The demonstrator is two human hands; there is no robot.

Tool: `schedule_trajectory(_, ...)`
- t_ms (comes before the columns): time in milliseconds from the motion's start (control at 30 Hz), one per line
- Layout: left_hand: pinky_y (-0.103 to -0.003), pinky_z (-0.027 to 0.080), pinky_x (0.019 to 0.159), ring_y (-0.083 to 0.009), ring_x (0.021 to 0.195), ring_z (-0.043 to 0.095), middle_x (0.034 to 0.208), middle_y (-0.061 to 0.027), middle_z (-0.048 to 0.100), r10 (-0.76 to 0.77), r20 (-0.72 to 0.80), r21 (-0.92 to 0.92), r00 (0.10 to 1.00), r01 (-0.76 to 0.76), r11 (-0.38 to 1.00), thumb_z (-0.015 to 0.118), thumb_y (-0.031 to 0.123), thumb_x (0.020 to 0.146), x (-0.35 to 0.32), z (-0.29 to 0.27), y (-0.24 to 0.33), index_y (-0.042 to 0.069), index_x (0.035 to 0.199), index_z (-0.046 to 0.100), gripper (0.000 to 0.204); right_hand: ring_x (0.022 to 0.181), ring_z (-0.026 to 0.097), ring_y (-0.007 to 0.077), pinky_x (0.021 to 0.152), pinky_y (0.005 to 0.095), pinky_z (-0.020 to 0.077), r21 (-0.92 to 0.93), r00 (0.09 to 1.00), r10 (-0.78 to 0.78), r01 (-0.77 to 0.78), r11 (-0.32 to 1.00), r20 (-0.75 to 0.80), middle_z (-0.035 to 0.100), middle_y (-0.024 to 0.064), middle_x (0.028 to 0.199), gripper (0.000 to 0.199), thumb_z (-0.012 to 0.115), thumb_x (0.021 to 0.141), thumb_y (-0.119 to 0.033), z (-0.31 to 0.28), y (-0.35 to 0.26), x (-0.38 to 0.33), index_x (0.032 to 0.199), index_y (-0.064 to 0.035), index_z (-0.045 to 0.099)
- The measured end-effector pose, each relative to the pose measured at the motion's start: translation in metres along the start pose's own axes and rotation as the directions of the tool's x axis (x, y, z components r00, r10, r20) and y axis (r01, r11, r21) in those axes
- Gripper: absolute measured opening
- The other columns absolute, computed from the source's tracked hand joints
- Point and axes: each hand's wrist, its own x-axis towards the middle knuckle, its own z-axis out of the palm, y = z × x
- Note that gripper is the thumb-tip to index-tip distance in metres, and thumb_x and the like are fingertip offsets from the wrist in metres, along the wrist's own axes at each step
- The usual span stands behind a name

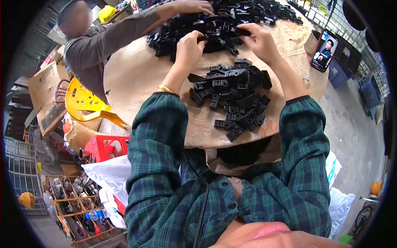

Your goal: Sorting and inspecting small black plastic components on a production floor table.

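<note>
My left hand (190,48) is closed at the near edge of a large heap of black plastic parts (173,35), with a small black plastic part (202,38) between thumb and fingers. To its right, my right hand (259,41) bends its fingers and thumb around another black piece at the heap's edge; its outline merges with the heap. Nearer to me, between my forearms, lies a smaller pile of black plastic parts (231,93), blocky and slotted. Both piles rest on a tan-covered table (132,84).
Across the table at the left, a co-worker's arm (136,25) reaches over the large heap. A phone (324,50) stands upright at the right edge beside a round container (312,41). A yellow chair (84,101) and red stool (103,148) are at the left.
</note>
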Motion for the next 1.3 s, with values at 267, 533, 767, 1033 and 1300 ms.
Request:
schedule_trajectory(267, -0.024, 0.05, 0.069, -0.0146, 0.077, 0.06, 0.092, -0.0102, 0.059, -0.215, 0.539, -0.81, 0.814, 0.571, 0.135, 0.059, 0.002, 0.079, 0.001, 0.002, 0.028, -0.005, 0.112, 0.05, 0.035, 0.08, 0.06, 0.0138, 0.068, 0.0259, 0.0481, 0.197, 0.997, -0.067, 0.059, 0.979, 0.032, 0.063, 0.0079, 0.094, 0.029, 0.063, 0.075, -0.004, 0.018, -0.035, -0.005, 0.104, -0.0042, 0.059)
schedule_trajectory(533, -0.028, 0.051, 0.078, -0.0162, 0.075, 0.058, 0.095, -0.0103, 0.057, -0.252, 0.488, -0.832, 0.835, 0.533, 0.152, 0.053, 0.007, 0.086, -0.003, -0.005, 0.03, -0.003, 0.106, 0.052, 0.022, 0.077, 0.061, 0.0141, 0.069, 0.0237, 0.0492, 0.479, 0.986, 0.155, -0.111, 0.871, -0.054, 0.064, 0.0091, 0.088, 0.026, 0.063, 0.074, -0.002, 0.023, -0.038, -0.005, 0.1, -0.0006, 0.06)
schedule_trajectory(767, -0.029, 0.051, 0.07, -0.0212, 0.08, 0.061, 0.091, -0.0116, 0.06, -0.041, 0.636, -0.768, 0.771, 0.626, -0.133, 0.047, 0.021, 0.09, 0.001, -0.014, 0.026, -0.002, 0.102, 0.054, 0.027, 0.089, 0.057, 0.0221, 0.078, 0.029, 0.0471, 0.048, 0.931, -0.363, 0.364, 0.93, -0.032, 0.06, 0.0076, 0.097, 0.031, 0.06, 0.07, 0.004, 0.005, -0.04, -0.002, 0.1, -0.0055, 0.062)
schedule_trajectory(1033, -0.021, 0.049, 0.055, -0.0151, 0.064, 0.06, 0.08, -0.008, 0.061, -0.18, 0.685, -0.716, 0.706, 0.698, 0.01, 0.051, 0.023, 0.088, 0.001, -0.022, 0.029, -0.001, 0.093, 0.059, 0.025, 0.088, 0.056, 0.0223, 0.075, 0.0306, 0.0477, -0.167, 0.902, -0.432, 0.427, 0.889, 0.01, 0.06, 0.0031, 0.095, 0.03, 0.063, 0.07, -0.004, 0.005, -0.046, -0.004, 0.099, -0.0099, 0.062)
schedule_trajectory(1300, -0.022, 0.049, 0.056, -0.016, 0.065, 0.06, 0.081, -0.0111, 0.061, -0.161, 0.705, -0.694, 0.69, 0.719, 0.041, 0.046, 0.023, 0.091, -0.002, -0.025, 0.028, -0.002, 0.092, 0.057, 0.027, 0.084, 0.056, 0.0229, 0.071, 0.0318, 0.0487, -0.195, 0.863, -0.5, 0.504, 0.842, 0.071, 0.06, 0.0044, 0.091, 0.031, 0.062, 0.069, -0.003, 0.005, -0.056, -0.005, 0.1, -0.008, 0.062)
